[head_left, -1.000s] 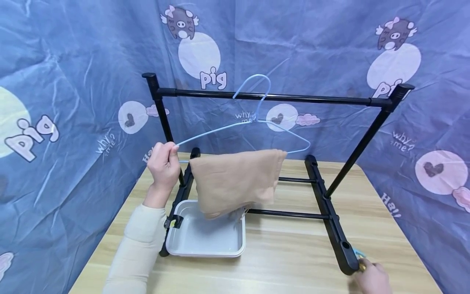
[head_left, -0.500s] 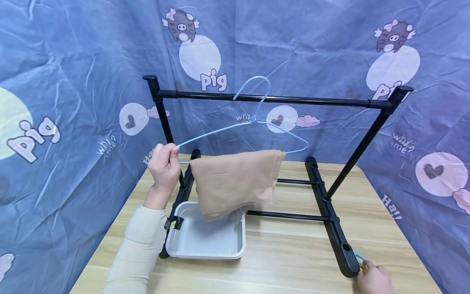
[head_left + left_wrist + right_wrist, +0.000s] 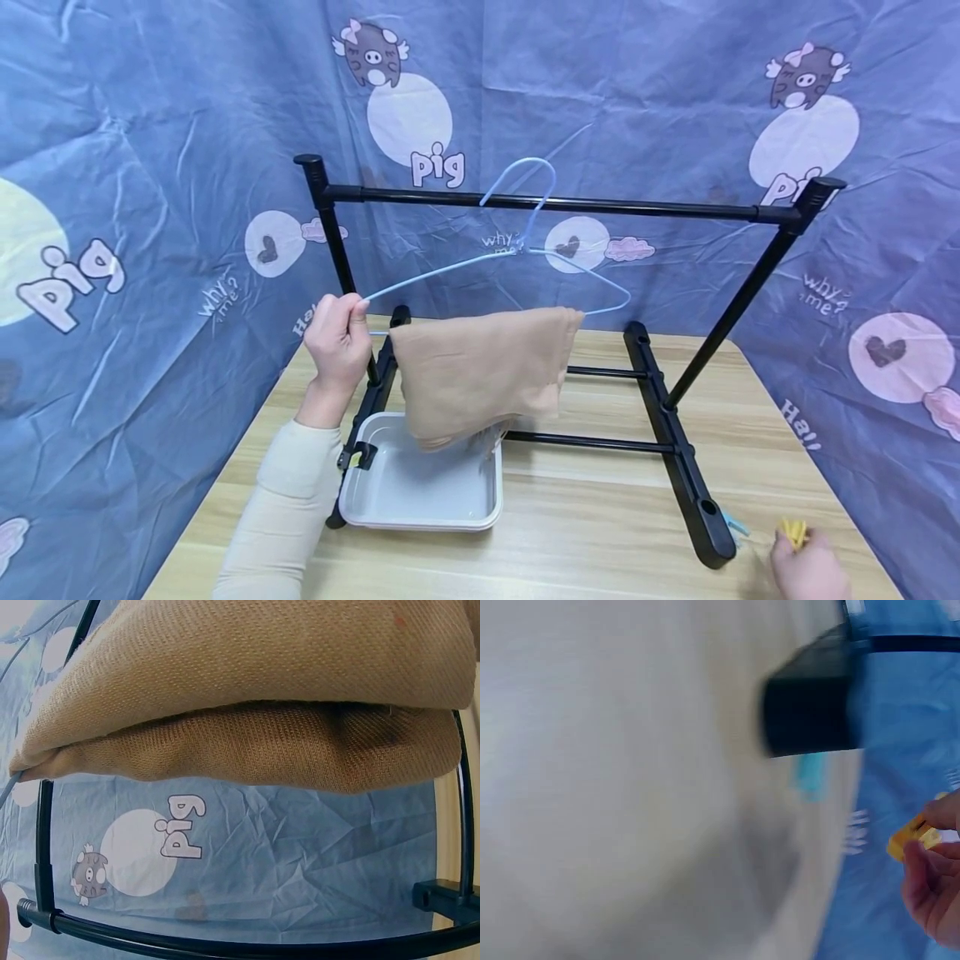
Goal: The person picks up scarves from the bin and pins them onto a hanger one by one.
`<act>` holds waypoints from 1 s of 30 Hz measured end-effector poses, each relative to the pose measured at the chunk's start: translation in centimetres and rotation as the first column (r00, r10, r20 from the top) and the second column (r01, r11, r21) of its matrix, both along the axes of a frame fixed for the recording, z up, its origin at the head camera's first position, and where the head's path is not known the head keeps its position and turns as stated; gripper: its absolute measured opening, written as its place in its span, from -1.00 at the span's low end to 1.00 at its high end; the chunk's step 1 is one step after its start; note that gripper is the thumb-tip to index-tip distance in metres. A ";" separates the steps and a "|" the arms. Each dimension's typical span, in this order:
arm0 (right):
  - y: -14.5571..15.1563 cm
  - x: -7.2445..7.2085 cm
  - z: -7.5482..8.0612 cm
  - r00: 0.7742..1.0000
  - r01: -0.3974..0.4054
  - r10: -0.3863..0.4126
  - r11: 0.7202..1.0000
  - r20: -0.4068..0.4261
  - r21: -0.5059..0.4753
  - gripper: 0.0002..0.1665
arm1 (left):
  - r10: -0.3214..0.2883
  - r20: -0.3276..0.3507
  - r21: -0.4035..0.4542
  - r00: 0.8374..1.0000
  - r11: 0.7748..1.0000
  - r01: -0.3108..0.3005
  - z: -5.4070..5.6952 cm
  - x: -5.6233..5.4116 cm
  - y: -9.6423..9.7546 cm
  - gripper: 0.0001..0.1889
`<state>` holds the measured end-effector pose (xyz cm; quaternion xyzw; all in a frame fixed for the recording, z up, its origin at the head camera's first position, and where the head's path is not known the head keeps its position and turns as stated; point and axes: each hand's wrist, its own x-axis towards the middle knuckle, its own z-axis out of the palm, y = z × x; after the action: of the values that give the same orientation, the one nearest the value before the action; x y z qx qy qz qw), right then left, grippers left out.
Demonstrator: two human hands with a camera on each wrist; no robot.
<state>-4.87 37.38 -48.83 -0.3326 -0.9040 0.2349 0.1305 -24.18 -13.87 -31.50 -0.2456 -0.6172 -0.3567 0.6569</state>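
My left hand point(image 3: 337, 337) grips the left end of a light blue clothes hanger point(image 3: 442, 272). The hanger's hook goes over the top bar of a black rack point(image 3: 637, 207). A folded beige cloth point(image 3: 487, 375) hangs draped over its lower bar, and its two layers point(image 3: 277, 660) fill the top of the left wrist view. At lower right, my right hand point(image 3: 813, 568) pinches a yellow clothespin point(image 3: 793, 533) between thumb and fingers, over the table. On the table beside the rack's right foot lies a blue clothespin point(image 3: 737, 525), blurred in the right wrist view.
A white plastic basin point(image 3: 420, 500) stands below the cloth, against the rack's left foot point(image 3: 335, 517). The right foot point(image 3: 712, 542) reaches toward the front of the wooden table point(image 3: 600, 525). Blue patterned fabric point(image 3: 660, 83) encloses the table at the back and sides.
My right hand has moved right, away from the rack's foot, with the yellow clothespin in its fingers. The blue clothespin stays behind. My left hand, hanger and cloth have hardly moved.
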 end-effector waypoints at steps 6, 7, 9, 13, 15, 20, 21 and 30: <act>-0.2 -1.5 3.1 0.986 -0.040 0.023 0.994 -0.166 -0.101 -0.44 | -0.005 -0.003 0.013 1.000 1.000 0.005 0.0 0.1 0.1 -0.62; 0.0 -2.1 3.1 0.982 -0.054 0.027 0.989 -0.185 -0.141 -0.41 | -0.005 -0.004 0.013 1.000 1.000 0.005 0.0 0.1 0.2 -0.62; 1.2 -3.6 1.8 0.964 -0.099 0.037 0.969 -0.263 -0.228 -0.38 | -0.006 -0.004 0.014 1.000 1.000 0.007 0.0 0.2 0.2 -0.62; 4.6 -8.2 -3.6 0.828 -0.312 0.033 0.857 -0.560 -0.410 -0.36 | -0.012 -0.007 0.017 1.000 1.000 0.012 0.1 0.3 0.3 -0.62; 5.7 -10.7 -6.2 0.708 -0.473 0.015 0.752 -0.706 -0.459 -0.40 | -0.011 -0.009 0.019 1.000 1.000 0.012 0.1 0.4 0.3 -0.62; 2.4 -14.6 -5.2 0.511 -0.746 -0.018 0.488 -0.860 -0.453 -0.50 | -0.005 -0.002 0.016 1.000 1.000 0.005 0.0 0.5 0.3 -0.63; 1.1 -15.1 -4.2 0.468 -0.794 -0.006 0.435 -0.884 -0.424 -0.52 | -0.004 0.001 0.016 1.000 1.000 0.004 0.0 0.6 0.3 -0.63; -15.2 -12.5 13.3 0.255 -0.954 0.290 0.233 -0.922 -0.191 -0.64 | -0.002 -0.008 0.008 1.000 1.000 0.002 0.0 0.7 0.3 -0.65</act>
<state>-17.32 22.14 -35.58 0.2317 -0.6140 0.7264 0.2041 -23.47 -13.54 -31.50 -0.2449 -0.6130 -0.3587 0.6600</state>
